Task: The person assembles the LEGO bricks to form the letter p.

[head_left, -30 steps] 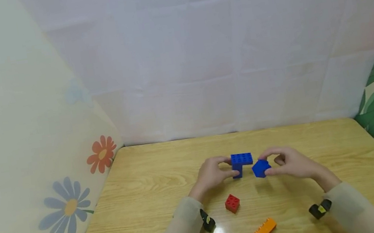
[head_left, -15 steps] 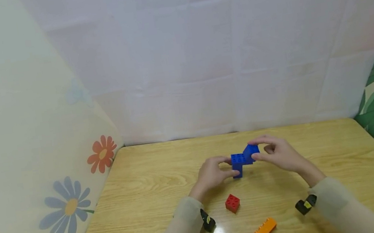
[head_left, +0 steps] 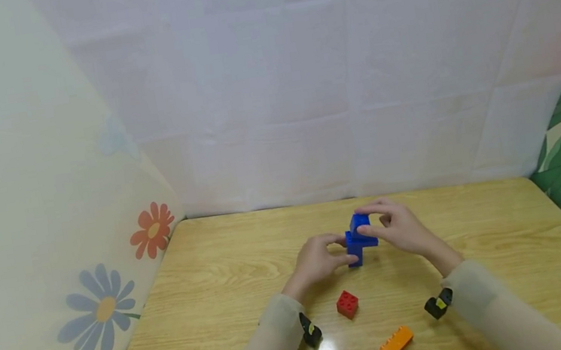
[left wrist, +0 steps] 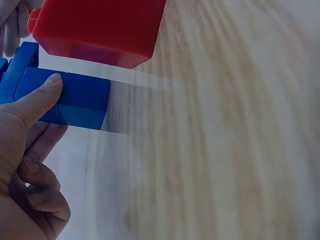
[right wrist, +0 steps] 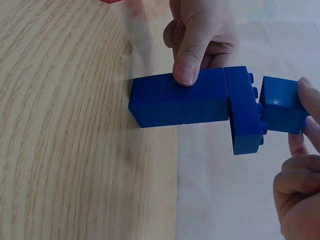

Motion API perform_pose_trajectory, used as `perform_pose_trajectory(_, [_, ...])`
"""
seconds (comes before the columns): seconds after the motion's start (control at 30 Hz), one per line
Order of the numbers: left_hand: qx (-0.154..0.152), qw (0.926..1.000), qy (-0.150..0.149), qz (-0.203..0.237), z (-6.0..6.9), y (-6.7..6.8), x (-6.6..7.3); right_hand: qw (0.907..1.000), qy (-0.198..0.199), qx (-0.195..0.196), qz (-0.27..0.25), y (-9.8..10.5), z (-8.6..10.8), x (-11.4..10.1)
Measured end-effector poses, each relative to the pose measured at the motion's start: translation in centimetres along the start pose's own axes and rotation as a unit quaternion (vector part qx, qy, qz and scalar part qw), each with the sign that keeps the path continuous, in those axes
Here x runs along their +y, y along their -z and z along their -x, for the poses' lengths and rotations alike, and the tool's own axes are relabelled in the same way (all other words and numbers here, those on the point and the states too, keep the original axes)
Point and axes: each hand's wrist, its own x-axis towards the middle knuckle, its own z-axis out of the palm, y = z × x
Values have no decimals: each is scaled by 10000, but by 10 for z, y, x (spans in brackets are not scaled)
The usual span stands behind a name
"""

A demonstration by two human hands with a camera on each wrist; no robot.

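Note:
My left hand (head_left: 320, 261) grips a stack of two blue blocks (right wrist: 180, 100) between thumb and fingers; the stack stands upright on the table. Across its top lies a longer blue brick (right wrist: 245, 110), studs up, jutting out to the right in the head view. Thumb and forefinger of my right hand (head_left: 400, 228) pinch a blue block (right wrist: 282, 105) just over the studs of the long brick. In the right wrist view this block looks slightly tilted; whether it touches the studs I cannot tell.
A red brick (head_left: 347, 305) lies on the wooden table (head_left: 213, 306) in front of the stack, large in the left wrist view. Nearer the front edge is an orange brick (head_left: 396, 344). A white cloth (head_left: 268, 165) hangs behind the table.
My right hand has moved left and up with its blue block, from beside the stack to above the long brick. My left hand has kept its grip and place.

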Motion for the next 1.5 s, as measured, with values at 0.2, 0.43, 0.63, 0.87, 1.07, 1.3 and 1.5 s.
perform_pose_trajectory(0.2, [50, 10000, 0, -21, -1, 0, -2, 9992, -291, 225, -158, -7, -4, -2])
perform_pose_trajectory(0.43, [61, 10000, -55, -24, -2, -2, -4, 9990, -241, 218, -317, -15, -5, -2])
perform_pose_trajectory(0.63, [97, 9999, -95, -81, -3, -2, -3, 9991, -168, 226, -319, -18, -4, 0])
perform_pose_trajectory(0.87, [97, 9999, -43, -55, -3, -2, -3, 9995, -46, 186, -246, -19, -4, 0])
perform_pose_trajectory(1.07, [82, 10000, 43, -8, -3, -1, -3, 9997, 146, 187, -63, -19, -4, 0])
perform_pose_trajectory(1.3, [81, 10000, -10, -6, -2, -1, -5, 9998, 122, 137, -37, -20, -3, -2])
perform_pose_trajectory(1.5, [87, 9999, -66, 22, -2, -4, -6, 9998, 158, 108, 51, -18, -2, -3])
